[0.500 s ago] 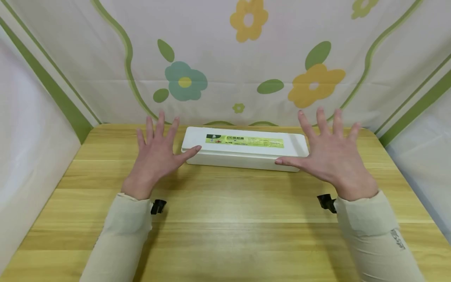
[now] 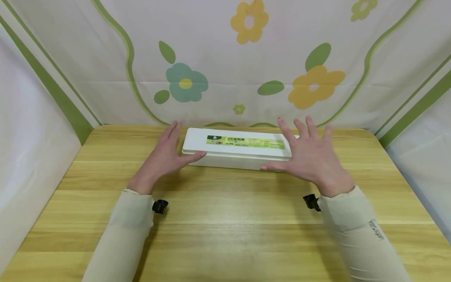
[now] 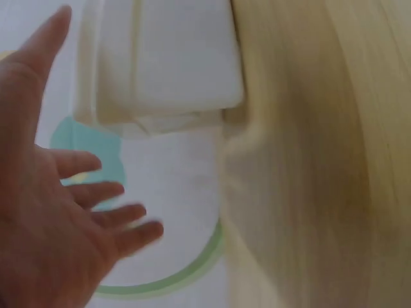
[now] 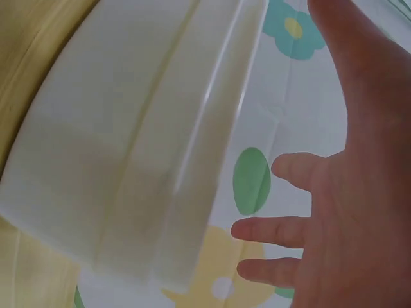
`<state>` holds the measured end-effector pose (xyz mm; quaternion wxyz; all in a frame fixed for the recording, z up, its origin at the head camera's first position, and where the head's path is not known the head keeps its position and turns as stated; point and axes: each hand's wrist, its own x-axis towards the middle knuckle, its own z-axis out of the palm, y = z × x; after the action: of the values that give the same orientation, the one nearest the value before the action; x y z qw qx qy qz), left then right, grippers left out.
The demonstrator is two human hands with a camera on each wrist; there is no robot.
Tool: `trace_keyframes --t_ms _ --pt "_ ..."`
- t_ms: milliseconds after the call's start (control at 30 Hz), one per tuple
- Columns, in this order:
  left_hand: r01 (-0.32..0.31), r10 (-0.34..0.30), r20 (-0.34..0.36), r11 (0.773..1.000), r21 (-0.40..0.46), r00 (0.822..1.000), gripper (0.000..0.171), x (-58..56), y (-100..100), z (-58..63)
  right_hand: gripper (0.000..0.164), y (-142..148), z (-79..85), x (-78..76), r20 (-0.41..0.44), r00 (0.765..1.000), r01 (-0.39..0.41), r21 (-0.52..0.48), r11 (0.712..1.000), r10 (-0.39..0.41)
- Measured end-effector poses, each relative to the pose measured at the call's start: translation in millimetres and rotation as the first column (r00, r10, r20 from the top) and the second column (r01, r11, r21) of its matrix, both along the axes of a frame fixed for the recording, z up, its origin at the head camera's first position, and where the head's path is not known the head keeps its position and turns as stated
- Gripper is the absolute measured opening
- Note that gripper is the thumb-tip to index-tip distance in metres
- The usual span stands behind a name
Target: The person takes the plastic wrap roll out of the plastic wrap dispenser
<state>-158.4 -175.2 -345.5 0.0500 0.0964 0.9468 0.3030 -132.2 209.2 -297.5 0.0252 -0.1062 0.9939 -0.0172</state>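
A long white plastic-wrap box (image 2: 232,158) with a yellow-green label (image 2: 246,142) on its lid lies near the far edge of the table. My left hand (image 2: 163,154) hovers at its left end, fingers extended and thumb in front of the box's corner. In the left wrist view a gap separates the thumb from the box end (image 3: 180,58). Over the right end spreads my right hand (image 2: 313,158), hiding that part of the lid. The right wrist view shows its fingers apart from the box (image 4: 128,141), holding nothing.
The wooden table (image 2: 225,235) runs up to a white curtain (image 2: 225,58) printed with flowers, right behind the box. White cloth walls (image 2: 35,156) stand at both sides. A small black mount (image 2: 160,206) sits at each cuff.
Both hands have moved inward towards the box. The right hand has shifted left over its right end, while the left hand's fingers have come closer together. The box has stayed in place.
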Motion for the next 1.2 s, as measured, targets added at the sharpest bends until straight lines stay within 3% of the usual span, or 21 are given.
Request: trace_keyframes --t_ms 67,167,300,500,567,767,900,1067,1200 --pt "0.018 -0.018 0.0 0.999 0.043 1.0 0.128 -4.6 -0.5 -3.2 0.14 -4.0 -2.6 -2.1 0.005 1.0 -0.015 -0.009 1.0 0.016" --pt "0.032 -0.037 0.024 0.983 0.178 0.999 0.129 -9.9 -1.5 -8.5 0.14 -10.2 -6.0 -5.5 -0.002 0.999 -0.053 -0.018 0.998 0.053" --pt "0.023 -0.061 0.088 0.924 0.382 0.994 0.129 -14.6 -4.5 -18.4 0.135 -18.4 -11.0 -10.4 -0.022 0.994 -0.107 -0.05 0.993 0.106" --pt "-0.05 -0.063 0.189 0.842 0.537 0.98 0.122 -17.2 -10.6 -31.0 0.127 -30.1 -19.3 -18.9 -0.034 0.985 -0.172 -0.146 0.974 0.169" --pt "-0.047 -0.08 0.195 0.821 0.57 0.977 0.12 -17.4 -11.6 -33.8 0.126 -34.4 -21.4 -22.0 -0.039 0.981 -0.193 -0.172 0.966 0.189" --pt "-0.046 -0.108 0.212 0.788 0.614 0.971 0.114 -18.0 -12.1 -42.8 0.126 -47.6 -26.5 -30.4 -0.055 0.97 -0.244 -0.228 0.943 0.237" --pt "-0.081 -0.108 0.237 0.74 0.667 0.966 0.111 -17.3 -12.9 -48.0 0.124 -55.2 -29.1 -35.4 -0.057 0.965 -0.262 -0.242 0.934 0.256" --pt "-0.086 -0.107 0.232 0.719 0.689 0.967 0.098 -16.9 -15.2 -53.5 0.123 -61.6 -32.1 -38.7 -0.033 0.961 -0.276 -0.229 0.933 0.276" --pt "-0.092 -0.11 0.235 0.703 0.705 0.966 0.097 -18.2 -15.1 -56.5 0.122 -66.8 -33.0 -39.5 -0.027 0.957 -0.286 -0.233 0.929 0.288"
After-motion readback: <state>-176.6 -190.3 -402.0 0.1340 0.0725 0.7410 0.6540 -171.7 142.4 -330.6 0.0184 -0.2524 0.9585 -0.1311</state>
